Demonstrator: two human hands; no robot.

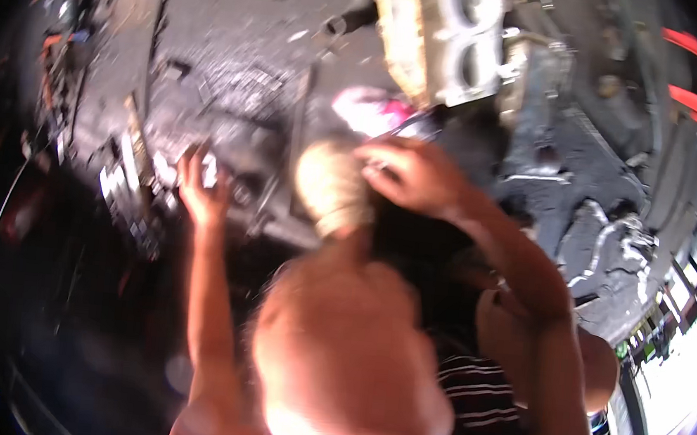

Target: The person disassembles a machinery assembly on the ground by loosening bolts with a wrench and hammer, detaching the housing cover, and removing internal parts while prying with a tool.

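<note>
My left hand reaches to the dirty ground, fingers stretched apart above small shiny pieces beside some metal strips. My right hand is bent at the centre, fingers curled by the edge of a pale yellow rounded thing; what they hold, if anything, is too blurred to name. Past this hand lies a pink and white cloth or packet, with a dark thing beside it. A large bare-skinned form fills the lower middle; whether a leg or another body, I cannot tell.
An engine block with round bores stands at the far middle. Metal parts litter the right, and tools the far left. A short pipe lies beyond my hands. Striped dark cloth shows beside my right arm.
</note>
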